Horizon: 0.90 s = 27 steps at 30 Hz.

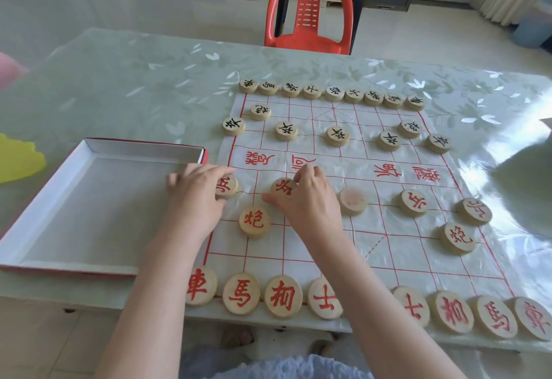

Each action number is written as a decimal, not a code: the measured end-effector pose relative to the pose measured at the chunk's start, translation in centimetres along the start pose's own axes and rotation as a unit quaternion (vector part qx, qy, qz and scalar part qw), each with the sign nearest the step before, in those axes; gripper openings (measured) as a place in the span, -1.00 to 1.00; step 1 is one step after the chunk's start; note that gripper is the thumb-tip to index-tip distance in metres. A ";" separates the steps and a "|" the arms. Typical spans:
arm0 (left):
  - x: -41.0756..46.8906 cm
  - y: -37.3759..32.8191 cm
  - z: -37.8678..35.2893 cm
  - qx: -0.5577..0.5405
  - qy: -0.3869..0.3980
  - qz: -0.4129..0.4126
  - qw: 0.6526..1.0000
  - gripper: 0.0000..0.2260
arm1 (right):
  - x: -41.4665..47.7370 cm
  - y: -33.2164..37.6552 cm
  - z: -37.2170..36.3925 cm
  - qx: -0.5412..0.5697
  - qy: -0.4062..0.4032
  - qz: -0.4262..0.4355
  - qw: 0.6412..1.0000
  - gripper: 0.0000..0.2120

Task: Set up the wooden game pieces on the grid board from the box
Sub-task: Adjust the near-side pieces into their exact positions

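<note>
A white grid board [328,247] with red lines lies on the table. Round wooden pieces with black characters fill its far rows [334,93]. Pieces with red characters line the near edge [283,296]. My left hand [195,196] has its fingertips on a red soldier piece [226,186] at the board's left edge. My right hand [304,199] pinches another red soldier piece [283,187] one column over. A red cannon piece [254,222] sits just below, between my hands. The white box [86,208] to the left shows no pieces inside.
A red plastic chair [310,11] stands beyond the table's far edge. A yellow object [18,157] lies at the far left. More red soldier and cannon pieces [413,202] sit on the board's right half. The table's near edge runs just under the front row.
</note>
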<state>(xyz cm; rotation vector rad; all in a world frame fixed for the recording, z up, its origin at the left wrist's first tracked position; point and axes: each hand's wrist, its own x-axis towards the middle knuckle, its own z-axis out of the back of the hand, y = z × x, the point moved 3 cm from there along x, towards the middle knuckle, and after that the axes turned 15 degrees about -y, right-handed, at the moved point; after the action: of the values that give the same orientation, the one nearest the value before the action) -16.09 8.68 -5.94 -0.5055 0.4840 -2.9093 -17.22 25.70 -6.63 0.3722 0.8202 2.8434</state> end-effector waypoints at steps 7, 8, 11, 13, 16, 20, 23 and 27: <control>0.1 -0.1 -0.2 0.005 -0.002 -0.012 1.000 -0.55 | 0.0 -0.9 0.6 0.049 0.081 0.074 0.993 -0.59; 0.1 -0.1 -0.1 0.002 -0.005 -0.012 1.000 -0.55 | -0.1 -0.9 0.8 0.045 0.093 0.090 0.991 -0.56; 0.1 -0.1 0.1 -0.032 -0.031 0.001 0.999 -0.55 | -0.4 -0.9 1.1 0.051 0.110 0.103 0.987 -0.49; 0.1 -0.2 0.3 -0.070 -0.066 0.009 0.995 -0.57 | -0.4 -0.9 1.2 0.054 0.105 0.099 0.988 -0.48; 0.2 -0.5 0.5 -0.120 -0.086 0.003 0.989 -0.59 | -0.3 -1.0 1.1 0.065 0.074 0.080 0.992 -0.50; 0.1 -1.2 0.0 -0.162 -0.034 -0.014 0.986 -0.58 | -0.1 -1.1 0.8 0.073 0.051 0.063 0.994 -0.52; 0.0 -1.3 -0.4 -0.170 -0.009 -0.014 0.985 -0.57 | -0.1 -1.2 0.6 0.072 0.053 0.068 0.994 -0.56; -0.1 -1.0 -1.2 -0.145 0.034 -0.007 0.989 -0.58 | -0.3 -1.1 0.5 0.070 0.050 0.081 0.993 -0.58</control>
<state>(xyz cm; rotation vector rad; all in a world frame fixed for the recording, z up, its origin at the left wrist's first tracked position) -16.51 10.00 -6.73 -0.4463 0.9255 -2.8900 -16.73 26.86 -6.84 0.3308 1.0592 2.9821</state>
